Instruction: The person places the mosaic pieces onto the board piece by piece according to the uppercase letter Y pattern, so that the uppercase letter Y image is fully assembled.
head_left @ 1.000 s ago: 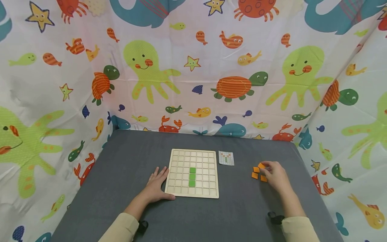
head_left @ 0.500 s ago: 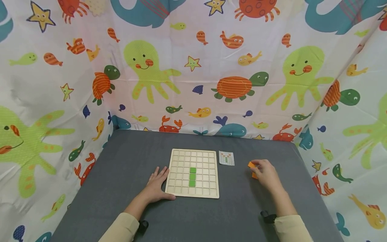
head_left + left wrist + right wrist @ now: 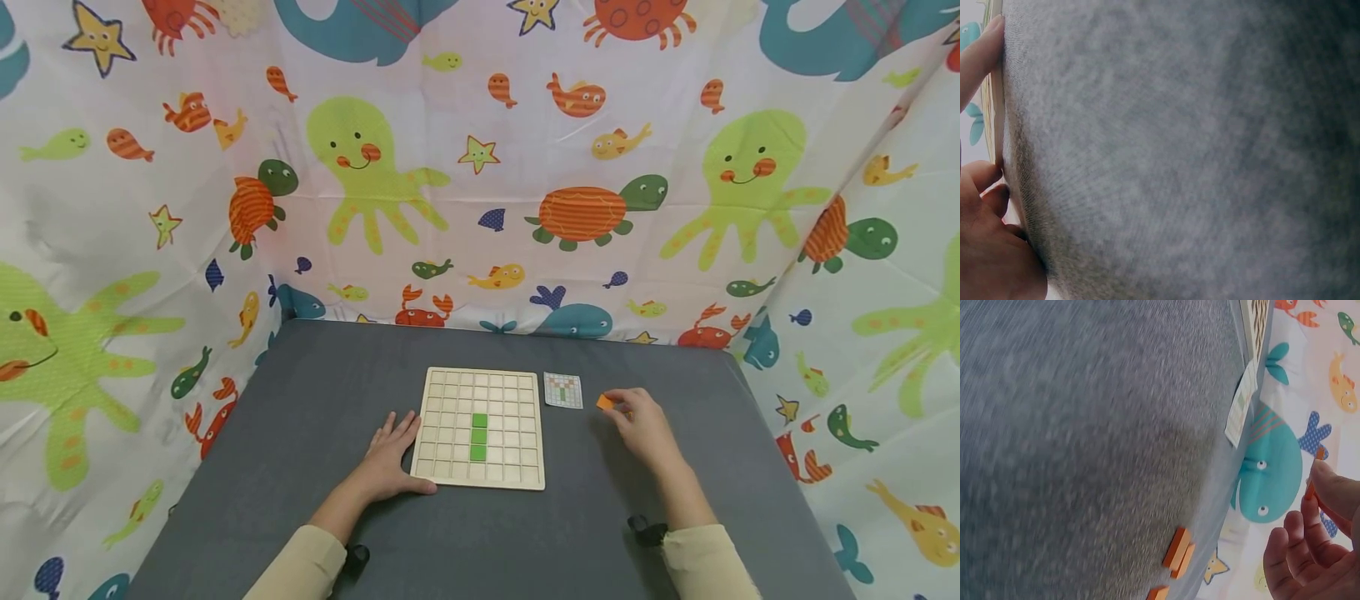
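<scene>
My right hand [image 3: 645, 429] pinches an orange square tile [image 3: 604, 402] between thumb and fingertips, raised off the table to the right of the pattern card [image 3: 563, 390]. The tile [image 3: 1314, 475] appears edge-on in the right wrist view. Several loose orange tiles [image 3: 1177, 548] lie on the cloth in that view, mostly hidden behind the hand in the head view. With fingers spread, my left hand [image 3: 386, 465] rests against the left edge of the wooden grid board [image 3: 517, 429], its thumb along the front left corner. Three green tiles [image 3: 478, 436] form a column in the board's grid.
Dark grey cloth [image 3: 337, 367] covers the table. A curtain [image 3: 480, 225] printed with sea animals hangs behind and along both sides. Black straps [image 3: 647, 531] hang at both wrists.
My right hand has moved left from the orange tiles toward the card, carrying one tile. My left hand and the board stay in place.
</scene>
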Tool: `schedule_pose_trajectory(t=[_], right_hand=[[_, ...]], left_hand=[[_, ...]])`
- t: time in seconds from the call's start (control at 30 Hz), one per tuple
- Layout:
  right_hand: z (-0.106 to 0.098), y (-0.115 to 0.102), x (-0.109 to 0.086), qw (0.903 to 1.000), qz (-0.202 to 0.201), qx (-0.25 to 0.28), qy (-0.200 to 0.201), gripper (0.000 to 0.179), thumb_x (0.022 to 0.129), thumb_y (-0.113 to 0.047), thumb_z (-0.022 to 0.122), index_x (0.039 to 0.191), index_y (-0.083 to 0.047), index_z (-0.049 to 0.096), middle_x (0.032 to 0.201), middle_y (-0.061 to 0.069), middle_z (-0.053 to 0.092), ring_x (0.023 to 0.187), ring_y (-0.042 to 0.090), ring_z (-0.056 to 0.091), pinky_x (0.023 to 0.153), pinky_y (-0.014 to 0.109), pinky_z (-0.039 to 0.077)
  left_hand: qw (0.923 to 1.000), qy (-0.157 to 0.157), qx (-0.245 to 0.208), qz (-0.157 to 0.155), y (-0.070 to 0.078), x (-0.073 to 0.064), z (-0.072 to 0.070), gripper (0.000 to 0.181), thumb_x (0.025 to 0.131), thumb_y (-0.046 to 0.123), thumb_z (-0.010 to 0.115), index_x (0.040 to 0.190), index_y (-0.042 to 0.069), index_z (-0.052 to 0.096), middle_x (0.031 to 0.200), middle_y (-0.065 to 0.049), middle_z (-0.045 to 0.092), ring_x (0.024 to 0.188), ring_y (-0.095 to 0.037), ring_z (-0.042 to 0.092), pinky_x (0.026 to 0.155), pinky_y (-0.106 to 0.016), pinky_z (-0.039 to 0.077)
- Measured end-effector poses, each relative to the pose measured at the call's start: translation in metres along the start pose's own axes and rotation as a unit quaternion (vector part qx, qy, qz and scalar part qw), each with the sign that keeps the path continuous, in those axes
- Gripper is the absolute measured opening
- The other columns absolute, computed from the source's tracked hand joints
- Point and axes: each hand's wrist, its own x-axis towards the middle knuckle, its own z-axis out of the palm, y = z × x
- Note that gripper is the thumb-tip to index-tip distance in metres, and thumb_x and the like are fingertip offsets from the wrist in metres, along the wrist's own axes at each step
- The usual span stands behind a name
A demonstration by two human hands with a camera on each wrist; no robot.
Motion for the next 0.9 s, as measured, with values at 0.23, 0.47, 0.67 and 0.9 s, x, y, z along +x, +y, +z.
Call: schedule_pose_trajectory(t=[0.23,0.47,0.67,0.9], right_hand=[[0.008,-0.011,0.003,0.9999,-0.007,0.007,-0.01,0.029,0.095,-0.014,0.071,0.122,-0.004,0.071,0.118,0.018,0.062,0.104,0.034,0.064,0.089,0.054,0.055],[0.013,-0.021,0.006,0.9997,-0.01,0.007,-0.02,0.03,0.095,-0.014,0.072,0.124,-0.005,0.07,0.12,0.017,0.061,0.104,0.033,0.063,0.089,0.052,0.055],[0.018,-0.03,0.01,0.9996,-0.013,0.003,-0.025,0.032,0.094,-0.014,0.073,0.125,-0.006,0.07,0.12,0.015,0.062,0.105,0.032,0.064,0.09,0.052,0.055],[0.026,-0.037,0.011,0.9991,-0.012,0.01,-0.039,0.034,0.093,-0.015,0.074,0.126,-0.007,0.07,0.12,0.013,0.062,0.108,0.032,0.063,0.093,0.051,0.055]], left_hand=[[1.0,-0.002,-0.001,-0.005,0.0,0.001,-0.001,0.13,0.063,0.062,0.09,0.162,0.013,0.022,0.17,-0.007,0.017,0.157,-0.039,-0.001,0.124,-0.062,0.009],[1.0,-0.001,-0.006,-0.005,0.0,0.001,-0.001,0.129,0.062,0.061,0.09,0.162,0.013,0.023,0.17,-0.006,0.017,0.157,-0.039,-0.001,0.124,-0.061,0.009],[1.0,0.003,-0.005,-0.001,0.001,0.0,-0.001,0.129,0.063,0.061,0.09,0.162,0.012,0.024,0.169,-0.007,0.018,0.157,-0.039,0.0,0.124,-0.062,0.009],[1.0,0.003,-0.002,0.001,0.001,0.001,0.0,0.128,0.063,0.061,0.09,0.162,0.013,0.024,0.17,-0.007,0.018,0.157,-0.039,-0.001,0.124,-0.062,0.01]])
